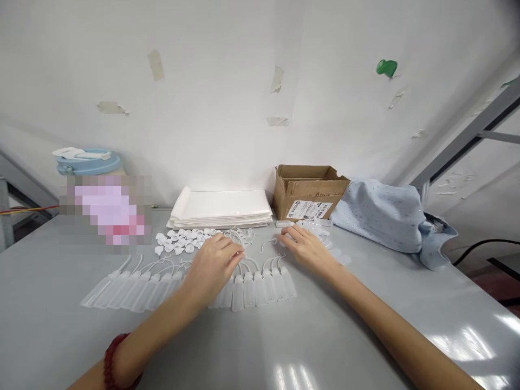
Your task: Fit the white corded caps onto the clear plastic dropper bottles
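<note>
Translucent bottles [260,288] either side of left grip [216,260]

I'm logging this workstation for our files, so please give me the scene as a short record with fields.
Left hand: above the tubed squeeze bottles, fingers curled, hold unclear
Right hand: at loose clear bottles, hold unclear
Wrist: red bracelet, left
Front row: translucent squeeze bottles with thin tubes
Behind row: loose white caps
Back: stacked white sheets, open cardboard box, light-blue cloth
Surface: grey table
</note>
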A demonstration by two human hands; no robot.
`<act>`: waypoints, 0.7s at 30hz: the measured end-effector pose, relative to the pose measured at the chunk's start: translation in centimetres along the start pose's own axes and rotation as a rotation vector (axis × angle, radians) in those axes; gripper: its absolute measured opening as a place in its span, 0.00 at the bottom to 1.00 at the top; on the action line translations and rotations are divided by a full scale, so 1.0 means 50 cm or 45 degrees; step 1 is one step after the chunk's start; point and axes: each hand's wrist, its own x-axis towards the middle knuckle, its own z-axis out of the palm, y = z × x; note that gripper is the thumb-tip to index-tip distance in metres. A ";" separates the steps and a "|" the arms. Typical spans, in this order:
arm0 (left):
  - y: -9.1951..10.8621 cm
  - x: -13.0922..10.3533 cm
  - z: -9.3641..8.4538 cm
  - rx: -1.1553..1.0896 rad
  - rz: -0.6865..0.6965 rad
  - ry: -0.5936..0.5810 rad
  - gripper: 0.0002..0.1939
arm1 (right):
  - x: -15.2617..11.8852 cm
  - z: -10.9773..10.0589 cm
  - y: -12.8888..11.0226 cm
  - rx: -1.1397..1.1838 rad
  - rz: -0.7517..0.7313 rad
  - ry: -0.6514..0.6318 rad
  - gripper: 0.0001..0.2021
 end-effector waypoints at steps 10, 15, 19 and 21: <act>0.025 -0.033 -0.001 -0.365 -0.040 0.381 0.04 | -0.010 -0.064 -0.076 0.177 0.073 0.523 0.08; 0.053 -0.036 -0.004 -0.617 -0.179 0.335 0.03 | -0.011 -0.083 -0.134 0.332 0.075 0.506 0.06; 0.070 -0.045 0.008 -0.639 -0.123 0.341 0.05 | -0.015 -0.087 -0.159 0.417 0.062 0.438 0.04; 0.077 -0.050 0.011 -0.649 -0.125 0.340 0.06 | -0.017 -0.088 -0.166 0.417 0.045 0.411 0.03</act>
